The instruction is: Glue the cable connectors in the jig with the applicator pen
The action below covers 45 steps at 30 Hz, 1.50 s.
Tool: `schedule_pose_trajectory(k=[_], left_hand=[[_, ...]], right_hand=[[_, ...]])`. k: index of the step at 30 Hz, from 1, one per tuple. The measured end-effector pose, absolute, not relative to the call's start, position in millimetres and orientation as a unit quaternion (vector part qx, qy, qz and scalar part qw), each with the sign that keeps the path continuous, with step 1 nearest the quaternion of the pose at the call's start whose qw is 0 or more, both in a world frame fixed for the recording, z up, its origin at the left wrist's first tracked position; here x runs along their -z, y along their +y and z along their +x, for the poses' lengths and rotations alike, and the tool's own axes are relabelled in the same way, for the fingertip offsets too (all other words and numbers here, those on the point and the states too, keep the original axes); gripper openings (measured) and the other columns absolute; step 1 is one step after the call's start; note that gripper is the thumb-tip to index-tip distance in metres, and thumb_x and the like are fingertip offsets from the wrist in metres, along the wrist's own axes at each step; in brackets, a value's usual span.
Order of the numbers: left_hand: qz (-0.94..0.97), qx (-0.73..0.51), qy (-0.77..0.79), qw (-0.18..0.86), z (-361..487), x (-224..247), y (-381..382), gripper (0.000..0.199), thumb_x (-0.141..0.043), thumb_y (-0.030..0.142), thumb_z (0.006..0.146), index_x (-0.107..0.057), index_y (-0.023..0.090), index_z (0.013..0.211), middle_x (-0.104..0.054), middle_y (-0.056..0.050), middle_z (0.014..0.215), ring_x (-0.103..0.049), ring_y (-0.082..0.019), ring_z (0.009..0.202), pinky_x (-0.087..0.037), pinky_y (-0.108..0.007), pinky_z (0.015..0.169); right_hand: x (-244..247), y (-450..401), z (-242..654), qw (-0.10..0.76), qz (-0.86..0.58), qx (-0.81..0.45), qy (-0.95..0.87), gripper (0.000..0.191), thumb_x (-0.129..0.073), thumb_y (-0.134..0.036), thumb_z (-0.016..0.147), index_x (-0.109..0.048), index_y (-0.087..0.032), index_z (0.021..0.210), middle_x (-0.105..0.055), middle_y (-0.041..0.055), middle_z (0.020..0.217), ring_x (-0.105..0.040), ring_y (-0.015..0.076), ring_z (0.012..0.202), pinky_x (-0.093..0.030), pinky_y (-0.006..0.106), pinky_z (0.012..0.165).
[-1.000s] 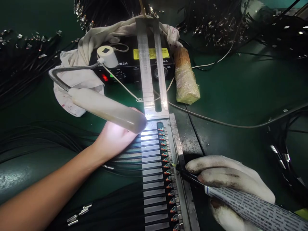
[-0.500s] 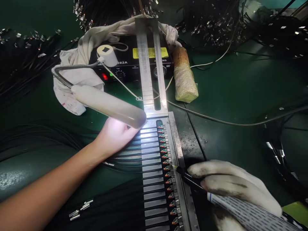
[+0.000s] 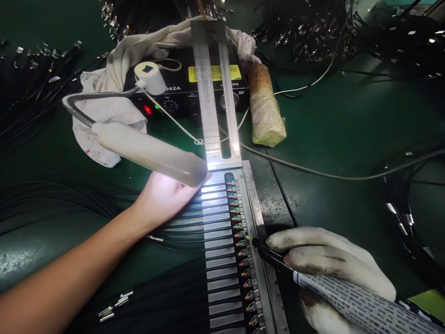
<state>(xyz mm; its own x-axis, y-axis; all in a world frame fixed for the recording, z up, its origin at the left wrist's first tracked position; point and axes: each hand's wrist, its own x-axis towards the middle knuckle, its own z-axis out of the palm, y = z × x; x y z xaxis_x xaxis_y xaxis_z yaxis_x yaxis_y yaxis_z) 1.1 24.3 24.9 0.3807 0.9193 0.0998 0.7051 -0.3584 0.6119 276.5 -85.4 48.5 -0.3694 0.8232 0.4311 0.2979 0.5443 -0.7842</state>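
A long metal jig (image 3: 217, 248) holds a row of black cables side by side, their small connector ends with orange and green parts (image 3: 239, 234) lined up in its slot. My bare left hand (image 3: 167, 192) is closed at the jig's upper left edge, thumb against the metal; a white lamp (image 3: 149, 153) hides most of its fingers. In a stained white glove, my right hand (image 3: 330, 269) grips a pen-shaped dispenser (image 3: 340, 294) with a patterned barrel and black front. Its thin yellowish tip touches or nearly touches one connector around the middle of the row.
Behind the jig stands a black control box (image 3: 167, 106) marked 982A, with a white cloth (image 3: 114, 74) around it. A wrapped block (image 3: 266, 106) lies beside it. A grey cord (image 3: 313, 174) crosses rightward. Cable bundles (image 3: 313, 37) with metal ends lie at the back and sides.
The view has shifted slightly. My right hand and the dispenser have moved a little left, the tip staying at the same connector. My left hand stays at the jig's edge.
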Motion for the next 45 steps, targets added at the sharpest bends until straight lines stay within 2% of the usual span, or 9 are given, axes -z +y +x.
schedule_pose_trajectory(k=[8, 17, 21, 26, 36, 45], left_hand=[[0.791, -0.221, 0.514, 0.249, 2.4, -26.2, 24.3, 0.024, -0.058, 0.039, 0.089, -0.062, 0.017, 0.1, -0.059, -0.002, 0.084, -0.055, -0.016, 0.078, -0.047, -0.028, 0.08], [0.789, -0.22, 0.517, 0.247, 3.1, -27.3, 24.4, 0.024, -0.057, 0.04, 0.089, -0.062, 0.018, 0.1, -0.06, -0.002, 0.087, -0.056, -0.017, 0.079, -0.048, -0.03, 0.08], [0.79, -0.22, 0.516, 0.247, 4.2, -27.4, 24.4, 0.023, -0.058, 0.038, 0.089, -0.062, 0.018, 0.099, -0.058, -0.001, 0.084, -0.054, -0.016, 0.077, -0.048, -0.029, 0.08], [0.791, -0.23, 0.51, 0.25, 4.8, -28.1, 23.9, 0.022, -0.058, 0.037, 0.089, -0.062, 0.017, 0.097, -0.057, -0.001, 0.082, -0.053, -0.016, 0.077, -0.046, -0.029, 0.079], [0.799, -0.228, 0.502, 0.24, 3.3, -26.9, 24.5, 0.022, -0.058, 0.036, 0.09, -0.063, 0.016, 0.097, -0.058, 0.0, 0.082, -0.053, -0.015, 0.077, -0.045, -0.027, 0.078], [0.796, -0.225, 0.51, 0.235, 3.2, -27.0, 23.5, 0.022, -0.059, 0.036, 0.089, -0.065, 0.015, 0.093, -0.058, 0.0, 0.08, -0.053, -0.015, 0.076, -0.045, -0.027, 0.076]], right_hand=[[-50.6, -87.2, 279.3, 0.419, -0.354, -0.31, -0.777, 0.014, -0.061, -0.021, 0.086, -0.063, -0.018, 0.099, -0.073, 0.0048, 0.094, -0.072, 0.0201, 0.09, -0.062, 0.03, 0.076], [-47.4, -88.1, 277.4, 0.439, -0.349, -0.311, -0.767, 0.015, -0.058, -0.027, 0.09, -0.064, -0.016, 0.099, -0.072, 0.0074, 0.095, -0.072, 0.0209, 0.091, -0.062, 0.03, 0.078], [-49.7, -86.7, 277.1, 0.432, -0.35, -0.313, -0.769, 0.014, -0.062, -0.023, 0.088, -0.064, -0.015, 0.099, -0.072, 0.0073, 0.097, -0.071, 0.0202, 0.092, -0.061, 0.028, 0.081], [-52.6, -84.4, 274.7, 0.435, -0.369, -0.314, -0.759, 0.013, -0.066, -0.023, 0.085, -0.065, -0.015, 0.095, -0.073, 0.0057, 0.092, -0.072, 0.0198, 0.088, -0.063, 0.028, 0.076], [-50.1, -86.5, 274.4, 0.436, -0.382, -0.308, -0.755, 0.014, -0.064, -0.017, 0.082, -0.066, -0.016, 0.095, -0.073, 0.006, 0.09, -0.073, 0.0226, 0.089, -0.063, 0.032, 0.075], [-47.8, -85.8, 278.3, 0.43, -0.361, -0.317, -0.765, 0.02, -0.066, -0.018, 0.081, -0.065, -0.015, 0.101, -0.073, 0.0087, 0.096, -0.072, 0.0256, 0.092, -0.064, 0.035, 0.074]])
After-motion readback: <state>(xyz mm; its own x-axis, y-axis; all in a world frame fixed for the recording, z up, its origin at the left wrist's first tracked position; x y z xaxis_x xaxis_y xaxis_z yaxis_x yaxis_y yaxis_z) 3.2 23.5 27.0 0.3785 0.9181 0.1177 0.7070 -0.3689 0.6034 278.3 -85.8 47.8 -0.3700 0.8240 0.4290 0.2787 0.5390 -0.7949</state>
